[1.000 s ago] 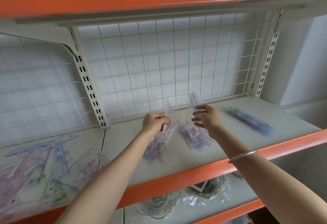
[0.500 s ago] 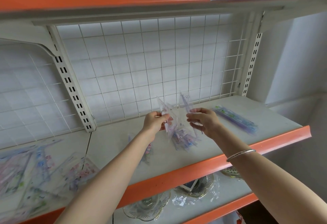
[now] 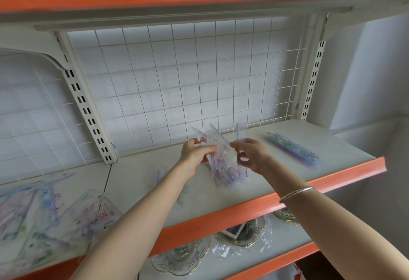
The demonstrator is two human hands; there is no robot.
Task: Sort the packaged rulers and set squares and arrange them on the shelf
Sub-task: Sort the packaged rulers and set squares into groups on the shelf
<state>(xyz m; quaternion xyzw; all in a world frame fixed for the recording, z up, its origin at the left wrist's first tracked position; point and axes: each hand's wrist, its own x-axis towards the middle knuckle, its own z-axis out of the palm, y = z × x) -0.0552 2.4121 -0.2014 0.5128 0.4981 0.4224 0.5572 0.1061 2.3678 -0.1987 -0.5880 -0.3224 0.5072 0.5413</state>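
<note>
Both hands are raised over the middle of the shelf [image 3: 309, 147], in front of the white wire grid back panel [image 3: 177, 76]. Left hand [image 3: 194, 154]: fingers closed on the left edge of a bundle of clear packaged set squares [image 3: 218, 147], thumb on top. Right hand [image 3: 252, 155]: fingers pinched on the bundle's right side, with a packaged ruler [image 3: 240, 132] standing upright just behind the fingertips; whether the hand grips that ruler as well cannot be told. The bundle sits between the two hands, its lower end hanging toward the shelf board. A second ruler pack [image 3: 292, 149], purple-blue, lies flat on the shelf to the right, well apart from the right hand. A loose pile of similar packs [image 3: 48, 213] lies on the left shelf section. Silver bracelet [image 3: 296, 193] on the right wrist.
</note>
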